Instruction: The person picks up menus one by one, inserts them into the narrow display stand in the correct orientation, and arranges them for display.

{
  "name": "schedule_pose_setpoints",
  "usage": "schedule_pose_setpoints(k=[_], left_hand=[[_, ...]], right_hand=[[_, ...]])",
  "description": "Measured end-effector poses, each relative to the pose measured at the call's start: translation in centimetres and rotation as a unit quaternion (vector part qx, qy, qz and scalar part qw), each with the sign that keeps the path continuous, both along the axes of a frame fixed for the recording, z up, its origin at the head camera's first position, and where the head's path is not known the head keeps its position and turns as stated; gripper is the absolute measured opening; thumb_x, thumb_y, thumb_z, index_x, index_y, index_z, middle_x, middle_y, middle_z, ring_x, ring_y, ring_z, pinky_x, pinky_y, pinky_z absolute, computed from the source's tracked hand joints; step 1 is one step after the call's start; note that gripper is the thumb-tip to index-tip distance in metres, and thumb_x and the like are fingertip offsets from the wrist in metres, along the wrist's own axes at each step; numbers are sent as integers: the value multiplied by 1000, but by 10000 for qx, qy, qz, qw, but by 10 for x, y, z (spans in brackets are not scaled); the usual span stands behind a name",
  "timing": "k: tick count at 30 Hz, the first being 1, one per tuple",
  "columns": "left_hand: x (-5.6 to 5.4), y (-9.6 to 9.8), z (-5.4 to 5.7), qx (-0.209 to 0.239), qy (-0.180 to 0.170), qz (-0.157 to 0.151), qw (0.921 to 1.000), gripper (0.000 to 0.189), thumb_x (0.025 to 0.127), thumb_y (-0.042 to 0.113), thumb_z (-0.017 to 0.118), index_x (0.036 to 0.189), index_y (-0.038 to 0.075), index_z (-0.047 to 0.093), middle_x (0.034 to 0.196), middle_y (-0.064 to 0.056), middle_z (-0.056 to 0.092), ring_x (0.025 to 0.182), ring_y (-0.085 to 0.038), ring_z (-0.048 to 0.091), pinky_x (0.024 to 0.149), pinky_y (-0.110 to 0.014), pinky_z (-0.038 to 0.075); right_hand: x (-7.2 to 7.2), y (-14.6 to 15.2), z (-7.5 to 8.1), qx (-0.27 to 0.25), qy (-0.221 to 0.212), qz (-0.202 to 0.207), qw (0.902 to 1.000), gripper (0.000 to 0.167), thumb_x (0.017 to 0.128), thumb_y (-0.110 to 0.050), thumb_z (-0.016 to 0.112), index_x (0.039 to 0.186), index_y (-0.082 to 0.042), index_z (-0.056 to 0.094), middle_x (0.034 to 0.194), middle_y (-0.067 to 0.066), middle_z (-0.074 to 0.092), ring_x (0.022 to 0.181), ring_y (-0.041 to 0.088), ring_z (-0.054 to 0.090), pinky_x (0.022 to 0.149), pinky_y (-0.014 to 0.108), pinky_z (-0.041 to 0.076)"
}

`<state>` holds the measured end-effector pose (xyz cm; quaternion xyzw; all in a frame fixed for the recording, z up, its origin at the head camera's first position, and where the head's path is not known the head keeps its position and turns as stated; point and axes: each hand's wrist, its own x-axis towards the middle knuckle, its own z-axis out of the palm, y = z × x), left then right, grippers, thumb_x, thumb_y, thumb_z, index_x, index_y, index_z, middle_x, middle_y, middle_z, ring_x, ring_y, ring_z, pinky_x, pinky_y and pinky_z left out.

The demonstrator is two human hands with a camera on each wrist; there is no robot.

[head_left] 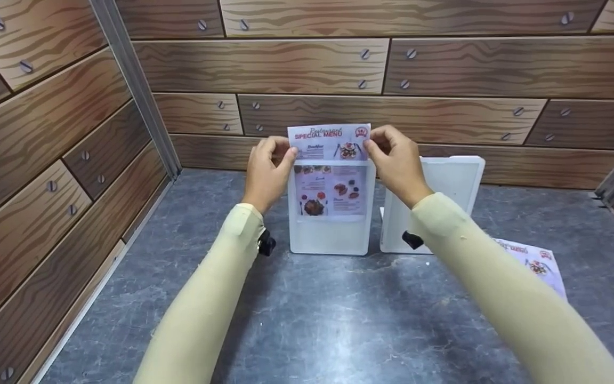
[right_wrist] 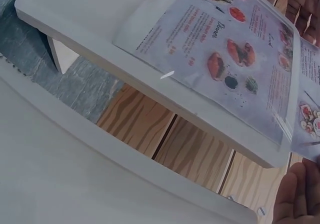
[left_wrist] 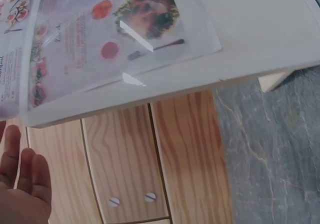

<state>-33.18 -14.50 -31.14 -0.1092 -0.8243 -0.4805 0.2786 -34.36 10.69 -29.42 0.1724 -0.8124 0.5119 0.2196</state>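
A printed menu sheet (head_left: 328, 144) stands partly inside a white upright display stand (head_left: 329, 237), behind its clear front; the top strip sticks out above the frame. My left hand (head_left: 268, 170) pinches the sheet's left edge between thumb and fingers. On the opposite edge my right hand (head_left: 396, 164) pinches the paper the same way. In the left wrist view, the menu's lower edge (left_wrist: 200, 51) lies partway down the stand. The right wrist view shows the clear cover over the menu (right_wrist: 220, 59), with fingers of the right hand (right_wrist: 300, 194) beside the protruding strip.
A second white stand (head_left: 448, 178) stands just right of the first, partly behind my right forearm. Another menu sheet (head_left: 544, 266) lies on the grey marbled table (head_left: 307, 320) at the right, partly covered by that arm. Wood-patterned walls (head_left: 307, 66) rise behind and at the left.
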Motion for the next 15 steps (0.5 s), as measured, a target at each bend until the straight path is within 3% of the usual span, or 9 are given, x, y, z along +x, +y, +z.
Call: schedule_pose_setpoints(k=[7, 15], left_hand=[[-2, 1, 3, 60, 297, 34, 9995, 14, 102, 16, 65, 105, 3, 70, 101, -9, 63, 98, -23, 54, 89, -35, 46], [-3, -1, -8, -3, 331, 107, 9994, 13, 100, 14, 67, 101, 2, 71, 97, -10, 64, 95, -23, 54, 86, -30, 44]], right_hand=[[0, 1, 3, -31, 115, -252, 9996, 15, 104, -13, 63, 105, 1, 69, 92, 8, 67, 81, 14, 57, 70, 22, 48], [6, -6, -6, 153, 228, -406, 9988, 12, 101, -10, 66, 102, 1, 70, 93, 11, 67, 81, 16, 56, 71, 24, 45]])
